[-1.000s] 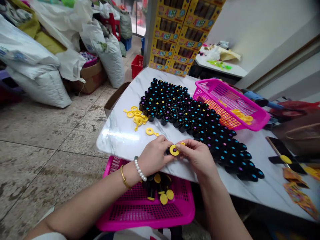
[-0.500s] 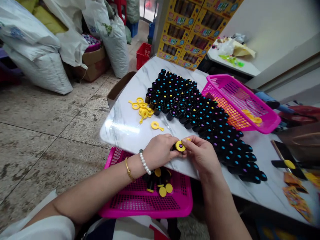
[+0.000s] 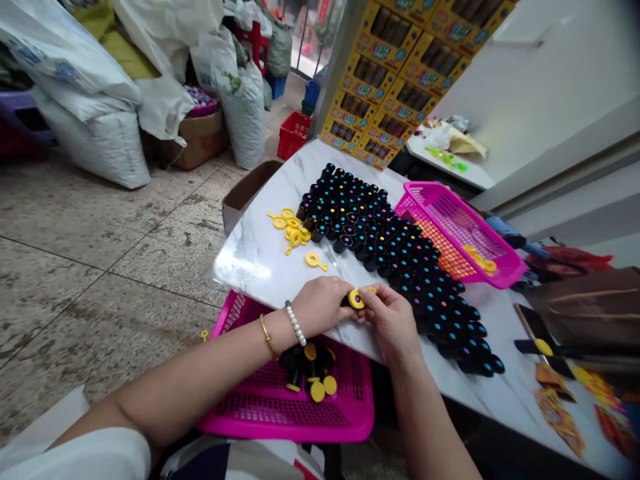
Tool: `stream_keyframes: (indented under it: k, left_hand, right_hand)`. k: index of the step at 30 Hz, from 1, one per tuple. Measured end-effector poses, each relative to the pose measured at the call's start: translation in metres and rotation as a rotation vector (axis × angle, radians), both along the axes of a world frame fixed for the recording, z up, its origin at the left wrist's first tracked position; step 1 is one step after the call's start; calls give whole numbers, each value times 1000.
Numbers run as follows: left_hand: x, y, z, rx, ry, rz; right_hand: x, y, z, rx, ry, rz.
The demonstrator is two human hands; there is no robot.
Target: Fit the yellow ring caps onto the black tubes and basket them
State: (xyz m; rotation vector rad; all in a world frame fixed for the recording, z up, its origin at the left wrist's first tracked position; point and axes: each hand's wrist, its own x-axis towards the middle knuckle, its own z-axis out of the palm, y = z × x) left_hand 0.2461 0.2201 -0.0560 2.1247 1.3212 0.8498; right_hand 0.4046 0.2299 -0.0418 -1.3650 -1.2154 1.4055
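My left hand (image 3: pixel 324 305) is closed around a small black tube (image 3: pixel 345 301), mostly hidden by the fingers. Over the tube's end sits a yellow ring with a tab (image 3: pixel 355 299), a purple dot showing in its middle. My right hand (image 3: pixel 393 317) pinches this ring at its tab side. Beyond my hands, rows of black tubes (image 3: pixel 395 243) with blue, purple and yellow dots stand close together on the white marbled table (image 3: pixel 260 260). A loose yellow ring (image 3: pixel 315 261) lies near my left hand, and a small pile of yellow rings (image 3: pixel 293 230) is behind it.
Below the table edge, a pink basket (image 3: pixel 295 427) holds several black tubes with yellow ends (image 3: pixel 316 390). Another pink basket (image 3: pixel 505 267) with yellow rings stands at the right. Stacked yellow boxes (image 3: pixel 385 100) rise at the back. White sacks (image 3: pixel 100 140) stand on the floor at left.
The camera view has shifted, so the table contents appear lower and the right-hand basket further left. Both hands keep their hold on the tube and ring.
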Motion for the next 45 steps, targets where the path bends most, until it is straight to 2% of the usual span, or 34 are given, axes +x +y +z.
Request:
stream_keyframes:
  k: [4, 8, 11, 16, 21, 24, 26, 28, 31, 33, 38, 41, 45]
  left_hand:
    - [-4, 2, 3, -6, -14, -6]
    - [-12, 8, 14, -266, -133, -81]
    - [-13, 14, 21, -328, -171, -45]
    - [-6, 10, 19, -273, -159, -61]
    - [0, -12, 3, -9, -147, 46]
    - [2, -16, -2, 47, -96, 76]
    - [1, -16, -3, 51, -74, 76]
    - [0, -16, -3, 51, -56, 61]
    - [-1, -15, -3, 27, -32, 33]
    - [-1, -14, -2, 10, -13, 31]
    - [5, -11, -1, -15, 39, 57]
    - [5, -13, 1, -32, 105, 55]
    - [-17, -26, 10, -31, 156, -114]
  right_hand:
    - [0, -2, 0, 39, -59, 35]
    - [-1, -6, 2, 71, -113, 60]
    - [-1, -7, 4, 90, -130, 54]
    - [-1, -3, 4, 101, -93, 43]
    - [0, -9, -2, 147, -88, 9]
    - [7, -11, -5, 188, -46, -14]
    - [12, -7, -3, 138, 49, 3]
    - [16, 1, 3, 7, 86, 80]
    - [16, 16, 13, -199, 5, 264]
    - [13, 22, 17, -229, -58, 352]
    - [6, 17, 20, -128, -159, 390]
    - [4, 3, 21, 12, -282, 421]
    - [0, -38, 15, 277, -603, 292]
